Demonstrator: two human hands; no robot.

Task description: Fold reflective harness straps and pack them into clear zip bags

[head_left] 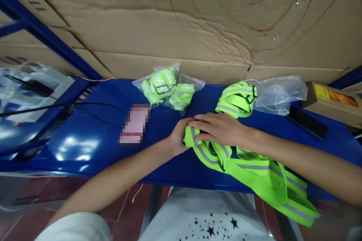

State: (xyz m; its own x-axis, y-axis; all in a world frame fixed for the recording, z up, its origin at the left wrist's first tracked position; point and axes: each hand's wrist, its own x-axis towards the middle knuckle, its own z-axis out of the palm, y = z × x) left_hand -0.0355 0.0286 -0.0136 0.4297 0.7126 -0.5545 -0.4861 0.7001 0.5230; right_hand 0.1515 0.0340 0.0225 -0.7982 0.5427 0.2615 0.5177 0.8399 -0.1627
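A long fluorescent yellow-green reflective strap (254, 169) with a grey stripe lies over the front of the blue table, its loops hanging past the edge on the right. My left hand (180, 135) is wrapped round the strap's folded end. From above, my right hand (216, 130) grips the same folded bundle, fingers curled over it. Just beyond my right hand sits a rolled reflective strap (237, 99) with a black buckle. Further left, clear plastic bags (166, 86) contain more bundled straps. Parts of both hands' fingertips are hidden by the strap and each other.
A phone-like item with a blurred screen (134, 124) lies left on the blue table (85, 135). To the right are an empty clear bag (278, 94), a black phone (308, 122) and a small cardboard box (333, 101). A cardboard sheet (158, 30) stands behind. Cables cross the left side.
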